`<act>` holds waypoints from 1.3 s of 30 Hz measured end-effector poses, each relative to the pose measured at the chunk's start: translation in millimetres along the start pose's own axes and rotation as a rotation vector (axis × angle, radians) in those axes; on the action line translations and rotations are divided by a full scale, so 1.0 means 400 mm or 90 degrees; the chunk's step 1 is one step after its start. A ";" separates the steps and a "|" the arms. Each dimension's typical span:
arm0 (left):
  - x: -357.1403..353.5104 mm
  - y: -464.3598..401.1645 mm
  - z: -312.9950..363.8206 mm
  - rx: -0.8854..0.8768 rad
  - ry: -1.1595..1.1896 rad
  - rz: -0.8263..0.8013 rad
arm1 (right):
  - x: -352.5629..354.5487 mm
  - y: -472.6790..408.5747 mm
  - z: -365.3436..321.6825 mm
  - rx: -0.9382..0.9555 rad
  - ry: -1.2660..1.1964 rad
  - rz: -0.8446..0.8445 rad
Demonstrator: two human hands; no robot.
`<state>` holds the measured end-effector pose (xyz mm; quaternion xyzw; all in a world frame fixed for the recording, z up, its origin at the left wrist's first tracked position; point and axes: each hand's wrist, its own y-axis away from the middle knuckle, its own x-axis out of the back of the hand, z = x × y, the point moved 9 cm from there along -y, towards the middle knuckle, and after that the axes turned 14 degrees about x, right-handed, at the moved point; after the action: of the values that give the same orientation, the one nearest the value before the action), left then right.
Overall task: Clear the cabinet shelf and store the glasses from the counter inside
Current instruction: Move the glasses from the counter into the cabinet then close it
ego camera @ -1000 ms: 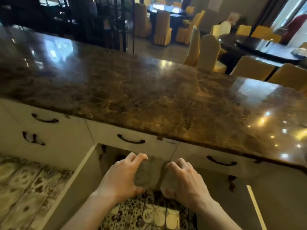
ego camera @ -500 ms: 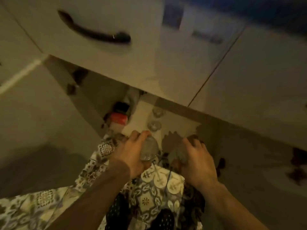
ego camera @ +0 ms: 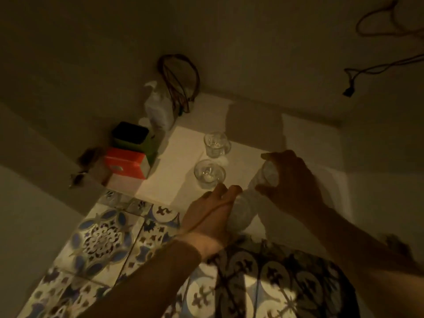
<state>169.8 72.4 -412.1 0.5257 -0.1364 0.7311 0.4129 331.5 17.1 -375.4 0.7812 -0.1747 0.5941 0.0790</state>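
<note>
Nearest, my left hand (ego camera: 210, 213) is wrapped around one glass (ego camera: 239, 214) at the front edge of the cabinet shelf (ego camera: 165, 177), above the patterned floor tiles (ego camera: 103, 239); just beyond, my right hand (ego camera: 292, 182) is closed on a second glass (ego camera: 267, 174) over the shelf. Further in, two empty glasses (ego camera: 210, 173) stand upright, one behind the other, with an orange box (ego camera: 125, 166), a green box (ego camera: 132, 136) and a spray bottle (ego camera: 158, 106) lined up on the left.

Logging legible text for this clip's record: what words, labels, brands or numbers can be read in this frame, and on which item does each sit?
No text can be read in this frame.
Orange box: a small pale label on its front, too blurred to read.
Green box: no print visible.
White spray bottle: no label legible; dim and blurred.
Glasses on the shelf and in the left hand and right hand: no markings visible.
</note>
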 end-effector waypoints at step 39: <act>-0.131 -0.349 0.012 -0.136 0.007 0.106 | -0.230 -0.411 0.154 0.031 -0.050 -0.026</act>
<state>282.9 132.1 -488.9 0.4613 -0.2544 0.7470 0.4055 425.8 165.5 -466.8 0.8090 -0.1476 0.5653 0.0652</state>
